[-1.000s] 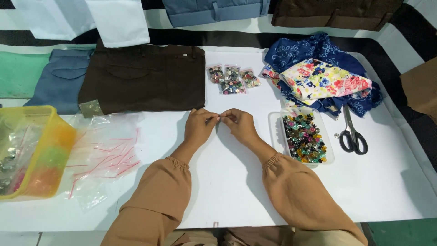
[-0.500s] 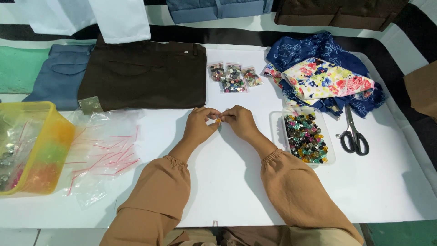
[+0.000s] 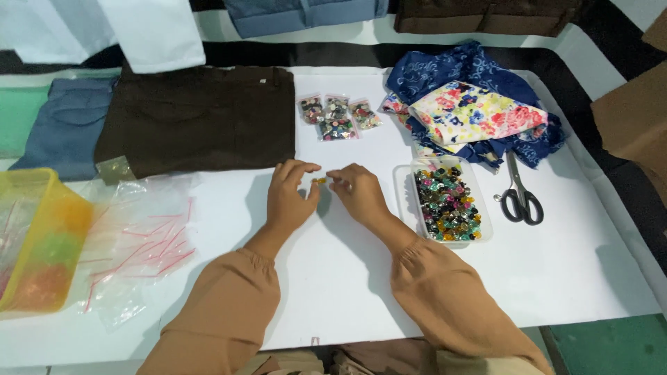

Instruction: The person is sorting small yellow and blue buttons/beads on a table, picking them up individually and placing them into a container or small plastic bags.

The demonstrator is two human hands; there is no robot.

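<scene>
Yellow bead [image 3: 320,180] is sitting pinched between both hands over the white table [image 3: 570,264]: left hand [image 3: 292,198] is curling its fingertips onto it, right hand [image 3: 361,194] is nipping it from the other side. Just right, a clear tray of mixed beads [image 3: 447,203] is lying beside scissors [image 3: 520,198]; three small filled bags [image 3: 337,116] are resting beyond.

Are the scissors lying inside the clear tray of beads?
No, the scissors lie on the white table, to the right of the bead tray.

White table [image 3: 556,278], striped floor [image 3: 597,42]
</scene>
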